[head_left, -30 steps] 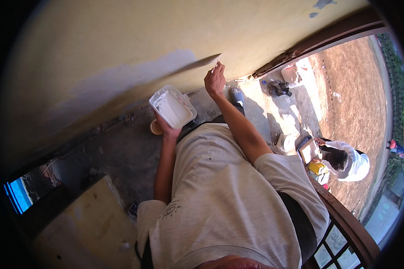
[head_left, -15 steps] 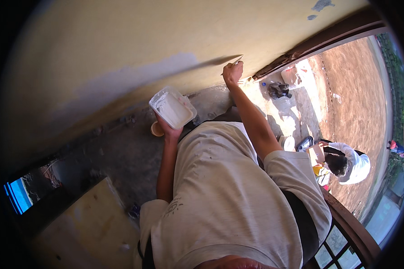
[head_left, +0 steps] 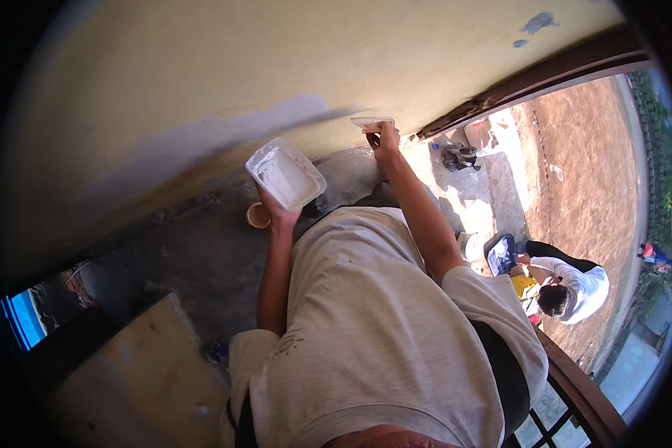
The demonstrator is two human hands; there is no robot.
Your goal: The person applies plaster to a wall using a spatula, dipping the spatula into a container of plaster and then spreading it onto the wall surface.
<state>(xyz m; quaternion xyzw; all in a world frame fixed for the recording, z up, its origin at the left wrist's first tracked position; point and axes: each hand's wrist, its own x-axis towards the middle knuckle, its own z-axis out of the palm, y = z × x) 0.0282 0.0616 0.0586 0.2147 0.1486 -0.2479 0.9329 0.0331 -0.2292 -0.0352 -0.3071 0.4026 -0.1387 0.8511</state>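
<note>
My left hand (head_left: pixel 278 211) is closed on a clear plastic tub (head_left: pixel 317 196), tilted so that its inside shows. White paste (head_left: pixel 284 175) coats the tub's bottom and walls. Further right, my right hand (head_left: pixel 387 143) grips a putty scraper (head_left: pixel 371 122) with a flat, pale blade, held close to the yellowish wall (head_left: pixel 201 52). The fingers hide most of its handle. A pale grey-white patch (head_left: pixel 276 114) runs along the wall, left of the scraper.
A small round container (head_left: pixel 258 216) stands on the floor below the tub. Brown door framing (head_left: pixel 530 78) borders the wall on the right. Outside, a co-worker in a white top (head_left: pixel 575 287) bends over some items near a black bag (head_left: pixel 460 157). A stained board (head_left: pixel 145 366) lies lower left.
My right hand has drawn slightly down and turned, so the scraper's flat blade now shows. The tub stays nearly in place. Outside, the co-worker has shifted, and a box is no longer visible in their hands.
</note>
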